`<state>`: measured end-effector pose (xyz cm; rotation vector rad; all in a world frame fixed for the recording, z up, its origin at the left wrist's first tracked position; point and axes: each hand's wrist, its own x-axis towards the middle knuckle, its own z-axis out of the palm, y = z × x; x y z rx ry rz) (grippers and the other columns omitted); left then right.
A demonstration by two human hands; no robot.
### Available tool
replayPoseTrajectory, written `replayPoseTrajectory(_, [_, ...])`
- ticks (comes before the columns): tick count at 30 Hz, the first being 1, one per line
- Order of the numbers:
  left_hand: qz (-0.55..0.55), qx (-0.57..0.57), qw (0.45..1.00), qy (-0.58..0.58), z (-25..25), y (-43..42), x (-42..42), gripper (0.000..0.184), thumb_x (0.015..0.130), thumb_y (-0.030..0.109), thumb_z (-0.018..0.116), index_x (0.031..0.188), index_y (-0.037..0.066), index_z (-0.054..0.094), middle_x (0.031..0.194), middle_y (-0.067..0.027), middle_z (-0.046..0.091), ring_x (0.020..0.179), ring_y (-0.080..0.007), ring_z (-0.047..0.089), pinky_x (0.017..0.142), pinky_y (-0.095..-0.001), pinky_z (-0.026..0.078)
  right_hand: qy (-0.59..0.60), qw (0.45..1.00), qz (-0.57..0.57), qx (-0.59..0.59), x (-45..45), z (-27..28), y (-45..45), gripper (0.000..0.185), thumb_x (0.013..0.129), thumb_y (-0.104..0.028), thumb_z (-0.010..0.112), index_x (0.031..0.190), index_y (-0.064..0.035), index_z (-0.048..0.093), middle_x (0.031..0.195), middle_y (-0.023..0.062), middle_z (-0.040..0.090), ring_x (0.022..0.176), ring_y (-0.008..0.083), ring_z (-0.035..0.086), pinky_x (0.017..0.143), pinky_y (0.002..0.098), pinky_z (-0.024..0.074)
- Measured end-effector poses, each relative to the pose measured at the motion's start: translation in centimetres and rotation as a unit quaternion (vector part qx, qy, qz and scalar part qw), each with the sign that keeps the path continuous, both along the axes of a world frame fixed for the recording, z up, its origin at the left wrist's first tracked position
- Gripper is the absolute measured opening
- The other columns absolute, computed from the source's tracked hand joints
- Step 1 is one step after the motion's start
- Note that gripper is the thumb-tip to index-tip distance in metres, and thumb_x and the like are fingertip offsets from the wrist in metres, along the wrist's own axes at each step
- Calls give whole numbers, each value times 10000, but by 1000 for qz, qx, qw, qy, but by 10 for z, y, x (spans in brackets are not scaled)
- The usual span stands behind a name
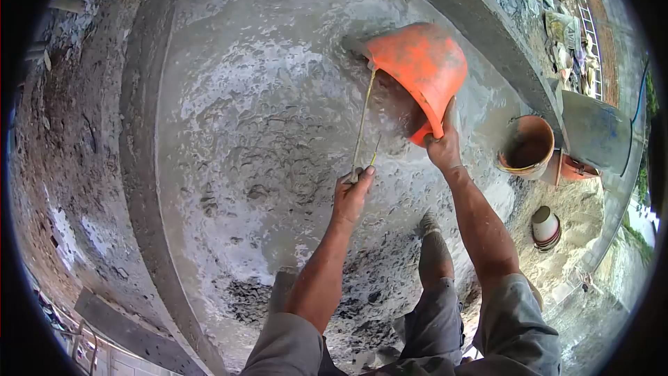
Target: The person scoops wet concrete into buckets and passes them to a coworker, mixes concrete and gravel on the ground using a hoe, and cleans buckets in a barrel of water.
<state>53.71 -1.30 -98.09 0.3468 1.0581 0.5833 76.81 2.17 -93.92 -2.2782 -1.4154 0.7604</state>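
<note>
An orange bucket [421,56], smeared with grey, lies tipped over the wet concrete [278,125], its mouth facing down and left. My right hand [445,145] grips the near part of its rim. My left hand [353,195] is closed round the lower end of the bucket's handle [364,115], which stretches from the far side of the rim. A thin yellow piece sticks up beside my left thumb. Brownish wet mix shows under the bucket's mouth.
Concrete beams border the wet area at left [139,125] and upper right [487,21]. An open bucket [527,145] stands at right, with another orange container [579,169] and stacked small buckets [545,226] nearby. A ladder [590,35] lies beyond. My booted leg [433,247] stands in the concrete.
</note>
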Motion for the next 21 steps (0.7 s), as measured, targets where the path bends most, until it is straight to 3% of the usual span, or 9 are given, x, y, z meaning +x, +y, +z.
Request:
replayPoseTrajectory(3, [81, -32, 996, 23, 33, -9, -41, 305, 824, 315, 681, 634, 136, 523, 581, 106, 400, 529, -25, 323, 495, -235, 241, 55, 998, 2, -32, -46, 4, 0, 922, 679, 72, 523, 1429, 5, -10, 1077, 268, 574, 976, 422, 569, 815, 372, 482])
replayPoseTrajectory(5, [143, -63, 984, 86, 62, -26, -78, 292, 815, 301, 689, 637, 137, 527, 585, 115, 390, 522, -21, 305, 485, -236, 226, 102, 987, 12, -124, -92, 14, 7, 958, 676, 61, 561, 1420, 14, -41, 1220, 316, 473, 1054, 442, 529, 845, 410, 482])
replayPoseTrajectory(7, [160, -78, 975, 132, 80, -39, -109, 249, 798, 281, 698, 654, 141, 551, 597, 93, 451, 500, -32, 371, 448, -243, 250, 93, 982, 40, -161, -130, 7, 0, 1003, 682, 24, 591, 1411, -1, -97, 1359, 380, 242, 1112, 458, 482, 876, 420, 481])
replayPoseTrajectory(9, [158, -81, 968, 177, 109, -34, -122, 237, 797, 279, 695, 661, 137, 562, 599, 91, 445, 505, -37, 364, 450, -251, 250, 93, 971, 51, -216, -159, 11, -3, 1015, 686, -18, 601, 1406, 3, -114, 1337, 360, 312, 1137, 454, 461, 877, 430, 477])
replayPoseTrajectory(11, [135, -89, 961, 226, 150, -24, -118, 257, 812, 295, 680, 658, 126, 562, 593, 111, 373, 537, -36, 282, 492, -261, 225, 192, 937, 31, -290, -162, 22, 7, 997, 680, -45, 603, 1414, 16, -69, 1264, 321, 426, 1086, 440, 511, 868, 414, 485])
replayPoseTrajectory(12, [100, -81, 956, 262, 164, -20, -111, 309, 820, 310, 663, 653, 73, 555, 588, 92, 377, 540, -45, 295, 484, -274, 243, 238, 913, 21, -330, -158, 27, 7, 990, 677, -59, 605, 1418, 23, -46, 1228, 301, 483, 1060, 433, 536, 863, 406, 489])
replayPoseTrajectory(15, [27, -7, 951, 307, 202, -2, -83, 360, 836, 312, 635, 655, 18, 534, 567, -3, 480, 506, -135, 420, 496, -325, 337, 439, 854, -44, -276, -124, -2, -4, 795, 683, -104, 603, 1369, 70, 242, 1052, 212, 609, 900, 357, 620, 771, 364, 515])
replayPoseTrajectory(18, [-140, 61, 905, 398, 219, 12, -38, 377, 846, 326, 616, 727, -21, 532, 620, -150, 564, 566, -291, 545, 568, -381, 418, 516, 758, -147, -371, -90, -16, -11, 492, 703, -120, 594, 1151, 68, 512, 943, 145, 639, 743, 265, 639, 679, 353, 525])
replayPoseTrajectory(21, [-140, 136, 914, 356, 205, 17, 0, 365, 850, 355, 609, 824, -6, 566, 684, -230, 582, 647, -405, 568, 620, -422, 444, 457, 789, -207, -355, -77, -31, -18, 294, 736, -145, 596, 986, 10, 585, 897, 110, 641, 708, 220, 639, 624, 363, 530])
